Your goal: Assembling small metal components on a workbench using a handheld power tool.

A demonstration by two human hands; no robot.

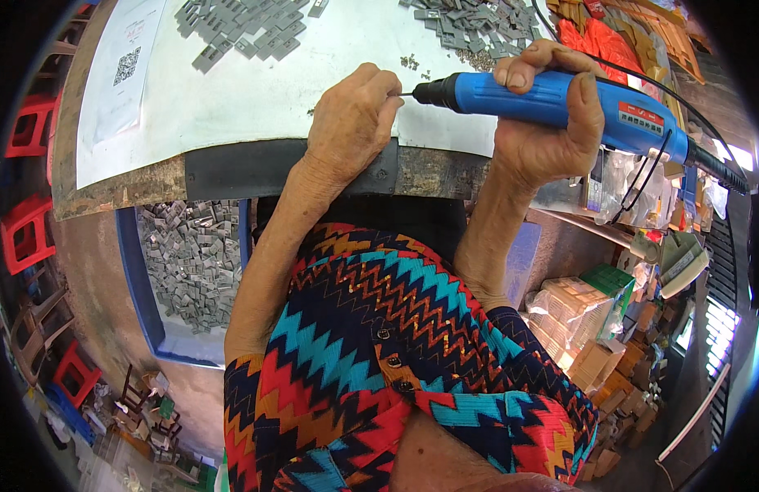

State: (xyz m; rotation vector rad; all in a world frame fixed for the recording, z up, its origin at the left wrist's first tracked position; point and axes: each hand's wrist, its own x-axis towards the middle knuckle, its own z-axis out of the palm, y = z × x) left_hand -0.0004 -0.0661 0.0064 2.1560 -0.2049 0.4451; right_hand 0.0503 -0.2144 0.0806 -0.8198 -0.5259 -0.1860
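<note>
A blue electric screwdriver [523, 97] with a black nose lies level in my right hand [552, 123], its fingers and thumb wrapped round the body. Its thin bit points left and meets the fingertips of my left hand [353, 119]. Those fingers are pinched together above the table's white sheet [256, 115]; whatever they hold is hidden behind them. Beyond my left hand lies a pile of small grey rectangular parts [244, 29]. A second heap of grey parts [478, 25] lies past the screwdriver, with small screws [476, 59] scattered on its near side.
A blue tray [150, 312] full of grey parts stands below the table's left side. The screwdriver's black cord [724, 168] trails off to the right. Red stools [29, 234] stand at far left; cardboard boxes [568, 312] and a green box [609, 283] are stacked at right.
</note>
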